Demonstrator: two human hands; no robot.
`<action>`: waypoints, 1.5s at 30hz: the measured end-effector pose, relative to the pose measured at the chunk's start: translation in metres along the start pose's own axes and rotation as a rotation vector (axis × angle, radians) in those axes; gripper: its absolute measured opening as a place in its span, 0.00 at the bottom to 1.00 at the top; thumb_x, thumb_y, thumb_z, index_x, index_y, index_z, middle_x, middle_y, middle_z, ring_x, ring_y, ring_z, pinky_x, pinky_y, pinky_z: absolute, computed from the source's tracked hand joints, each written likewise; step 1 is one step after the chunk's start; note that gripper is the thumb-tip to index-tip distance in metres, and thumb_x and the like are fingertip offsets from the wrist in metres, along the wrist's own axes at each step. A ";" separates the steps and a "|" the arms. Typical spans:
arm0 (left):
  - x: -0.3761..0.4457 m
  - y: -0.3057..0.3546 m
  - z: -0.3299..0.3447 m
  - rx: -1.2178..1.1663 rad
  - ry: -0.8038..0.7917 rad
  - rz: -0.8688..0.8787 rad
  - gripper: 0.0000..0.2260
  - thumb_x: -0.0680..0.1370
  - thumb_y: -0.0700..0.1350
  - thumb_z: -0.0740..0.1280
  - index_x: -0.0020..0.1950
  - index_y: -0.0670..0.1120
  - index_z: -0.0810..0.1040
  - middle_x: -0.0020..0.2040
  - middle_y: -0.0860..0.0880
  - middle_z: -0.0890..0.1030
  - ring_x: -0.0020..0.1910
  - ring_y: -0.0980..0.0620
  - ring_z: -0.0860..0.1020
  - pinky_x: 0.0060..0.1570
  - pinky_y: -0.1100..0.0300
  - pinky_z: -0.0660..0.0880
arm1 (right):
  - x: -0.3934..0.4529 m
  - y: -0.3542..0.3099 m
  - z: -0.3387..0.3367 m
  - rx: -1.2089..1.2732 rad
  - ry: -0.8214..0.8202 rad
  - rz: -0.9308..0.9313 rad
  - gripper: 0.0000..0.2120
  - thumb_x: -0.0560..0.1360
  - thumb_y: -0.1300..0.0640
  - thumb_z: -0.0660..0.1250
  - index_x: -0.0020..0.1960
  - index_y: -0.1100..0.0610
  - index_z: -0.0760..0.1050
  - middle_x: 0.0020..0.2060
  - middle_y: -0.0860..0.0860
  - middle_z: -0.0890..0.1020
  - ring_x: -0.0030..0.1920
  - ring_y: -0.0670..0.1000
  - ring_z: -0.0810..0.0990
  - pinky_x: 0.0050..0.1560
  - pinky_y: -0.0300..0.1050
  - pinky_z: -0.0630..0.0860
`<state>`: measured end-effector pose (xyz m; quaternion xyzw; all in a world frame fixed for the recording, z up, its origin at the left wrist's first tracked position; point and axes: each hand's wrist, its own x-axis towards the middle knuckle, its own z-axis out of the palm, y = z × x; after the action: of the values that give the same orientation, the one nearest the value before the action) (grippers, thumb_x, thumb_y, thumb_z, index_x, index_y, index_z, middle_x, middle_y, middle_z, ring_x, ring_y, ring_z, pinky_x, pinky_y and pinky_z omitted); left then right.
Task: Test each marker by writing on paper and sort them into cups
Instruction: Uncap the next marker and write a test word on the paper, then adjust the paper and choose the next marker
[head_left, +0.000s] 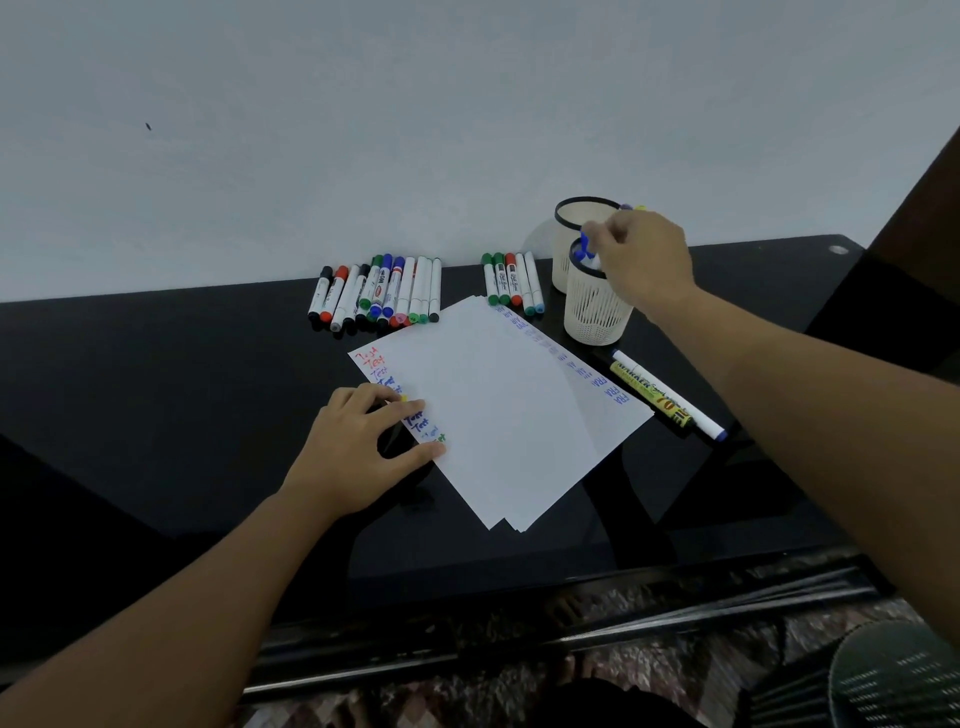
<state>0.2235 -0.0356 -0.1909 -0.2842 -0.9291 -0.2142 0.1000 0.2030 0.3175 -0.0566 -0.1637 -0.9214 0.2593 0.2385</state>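
Head view: my right hand (641, 260) pinches blue-capped marker (587, 248), near upright, tip down over front mesh cup (595, 312). Left hand (353, 457) presses paper (493, 410), fingers loosely curled, flat on desk (182, 389). Untested marker rows (379, 291) lie beyond paper, nearer left hand.

Glossy black table (208, 415), matt white paper (493, 415), perforated plastic cup (595, 317).

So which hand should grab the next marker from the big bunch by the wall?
Probably the left hand. It rests on the paper, nearer the big bunch of markers. The right hand is busy at the near cup, its fingers pinching a blue marker.
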 end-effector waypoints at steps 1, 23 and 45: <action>0.000 0.000 0.000 -0.007 0.003 -0.002 0.31 0.72 0.75 0.60 0.68 0.61 0.78 0.63 0.61 0.72 0.65 0.55 0.66 0.65 0.52 0.67 | 0.001 0.000 0.001 0.003 0.009 -0.018 0.16 0.83 0.42 0.62 0.45 0.52 0.79 0.37 0.48 0.79 0.45 0.52 0.79 0.45 0.49 0.74; 0.001 -0.003 0.001 -0.040 0.039 -0.053 0.31 0.73 0.73 0.61 0.68 0.55 0.79 0.60 0.59 0.72 0.62 0.56 0.68 0.63 0.55 0.67 | -0.035 -0.029 0.133 -0.249 -0.485 -0.312 0.21 0.84 0.48 0.60 0.77 0.47 0.70 0.68 0.57 0.71 0.67 0.60 0.73 0.63 0.55 0.75; 0.003 -0.001 0.003 -0.058 0.037 -0.058 0.30 0.73 0.73 0.62 0.67 0.57 0.79 0.58 0.60 0.70 0.61 0.56 0.67 0.65 0.53 0.67 | -0.035 -0.059 0.167 -0.266 -0.316 -0.362 0.19 0.82 0.43 0.62 0.69 0.51 0.73 0.59 0.56 0.75 0.58 0.58 0.75 0.49 0.51 0.74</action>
<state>0.2202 -0.0336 -0.1928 -0.2560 -0.9284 -0.2489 0.1025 0.1341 0.1882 -0.1618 0.0160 -0.9875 0.1114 0.1105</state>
